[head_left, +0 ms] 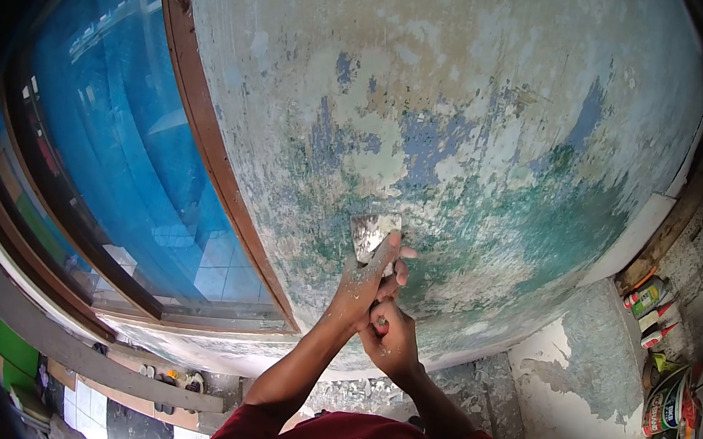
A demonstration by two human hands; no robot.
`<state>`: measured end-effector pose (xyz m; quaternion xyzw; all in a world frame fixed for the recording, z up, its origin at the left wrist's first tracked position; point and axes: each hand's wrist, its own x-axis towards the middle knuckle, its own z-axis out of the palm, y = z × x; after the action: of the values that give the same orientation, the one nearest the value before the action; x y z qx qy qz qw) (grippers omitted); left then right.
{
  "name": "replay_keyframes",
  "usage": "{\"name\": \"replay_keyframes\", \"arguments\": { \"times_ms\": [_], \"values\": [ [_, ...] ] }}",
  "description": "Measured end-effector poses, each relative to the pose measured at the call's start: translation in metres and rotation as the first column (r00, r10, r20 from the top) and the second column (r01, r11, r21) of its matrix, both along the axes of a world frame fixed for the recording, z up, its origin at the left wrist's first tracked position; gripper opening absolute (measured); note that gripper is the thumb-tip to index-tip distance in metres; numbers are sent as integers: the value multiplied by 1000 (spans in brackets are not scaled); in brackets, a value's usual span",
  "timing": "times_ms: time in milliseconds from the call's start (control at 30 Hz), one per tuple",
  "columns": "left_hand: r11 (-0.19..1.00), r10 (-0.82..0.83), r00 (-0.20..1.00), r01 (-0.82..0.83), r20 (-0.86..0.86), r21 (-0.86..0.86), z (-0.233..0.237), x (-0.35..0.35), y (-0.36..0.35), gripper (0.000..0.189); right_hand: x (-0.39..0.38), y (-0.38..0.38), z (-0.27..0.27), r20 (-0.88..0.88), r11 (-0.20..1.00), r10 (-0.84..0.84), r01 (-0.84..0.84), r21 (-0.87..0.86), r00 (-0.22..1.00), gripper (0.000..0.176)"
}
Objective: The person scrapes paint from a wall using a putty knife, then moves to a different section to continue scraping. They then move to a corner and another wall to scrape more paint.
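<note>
A metal putty knife with a broad, whitish-smeared blade lies against the wall, its edge pointing up. My left hand grips it near the base of the blade, some fingers stretched along the metal. Just below, my right hand is closed in a fist around the handle, most of which is hidden by my fingers. Pale dust and flakes cling to both hands. The wall's paint is worn and patchy, with green, blue and cream layers showing.
To the left is a brown-framed window with blue behind its glass. Bottles and a labelled paint can stand along the right side. Paint flakes litter the floor. Shoes sit at lower left.
</note>
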<state>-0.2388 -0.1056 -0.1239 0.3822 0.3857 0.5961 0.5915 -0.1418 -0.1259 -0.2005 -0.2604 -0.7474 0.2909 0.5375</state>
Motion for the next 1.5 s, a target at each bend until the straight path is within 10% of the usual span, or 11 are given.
{"name": "replay_keyframes", "arguments": {
  "times_ms": [1500],
  "values": [
    [1000,22,999,-22,-29,-8,-12,-4,-4,45,-1,-9,-14,59,995,13,-8,-98,998,25]
  ]
}}
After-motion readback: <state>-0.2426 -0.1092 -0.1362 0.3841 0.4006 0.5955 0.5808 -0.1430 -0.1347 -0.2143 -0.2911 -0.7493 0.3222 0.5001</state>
